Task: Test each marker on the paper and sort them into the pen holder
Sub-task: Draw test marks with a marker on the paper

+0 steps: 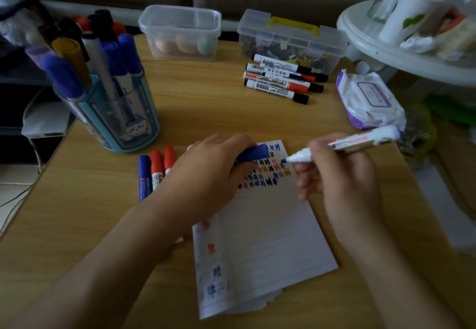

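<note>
Head view. The paper (265,225) lies on the counter (206,102), slightly askew, with rows of small colour marks across its top. The left hand (213,171) rests on the sheet's upper left, fingers curled round a blue cap (253,152). The right hand (342,182) pinches the uncapped marker (360,140) low on its barrel. Its tip points at the right end of the marks; we cannot tell whether it touches the sheet.

We judge the step in hand to be the test stroke. To do it well:
- keep the left hand's weight on the paper so it does not slide
- lay 1 short mark in the blank space beside the last marks, not over an old one
- press lightly and read the colour
- push the cap back on squarely before moving the marker

Edges and room. The pen holder (121,112) stands far left, well apart from the paper and already crowded with upright markers, so a clear slot will need picking. 3 capped markers (157,171) lie just beside the left hand, between it and the holder, and a low carry could knock them. More capped markers (280,81) wait at the back, in front of a clear latch box (291,37). A wipes pack (368,99) sits at the right edge of the counter, near the marker's tail. The bare counter between paper and holder gives the widest lane.
</note>
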